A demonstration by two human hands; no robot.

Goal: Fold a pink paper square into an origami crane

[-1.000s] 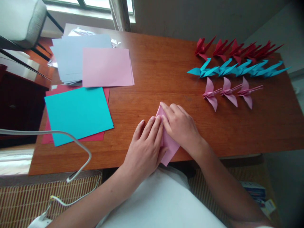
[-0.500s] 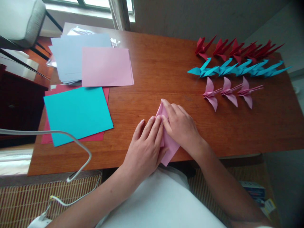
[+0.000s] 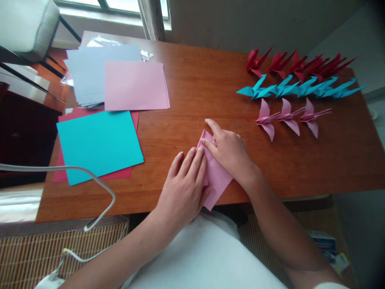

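Observation:
A partly folded sheet of pink origami paper (image 3: 217,178) lies at the table's front edge, its pointed tip facing away from me. My left hand (image 3: 187,182) rests flat over the paper's left side, fingers stretched out and thumb on the lower part. With its thumb on the paper near the tip, my right hand (image 3: 230,150) lies over the right side. Its index finger reaches out beyond the tip, and the other fingers are curled and partly hidden.
Rows of red paper cranes (image 3: 297,66), blue paper cranes (image 3: 300,88) and pink paper cranes (image 3: 287,114) stand at the back right. On the left lie pink sheets (image 3: 135,86), grey sheets (image 3: 87,76) and turquoise sheets (image 3: 100,146). A white cable (image 3: 102,186) arches over the front left.
My right index finger has lifted off the paper's tip and stretched away. The right thumb has slid up toward the tip, uncovering more paper. My left hand stays in place.

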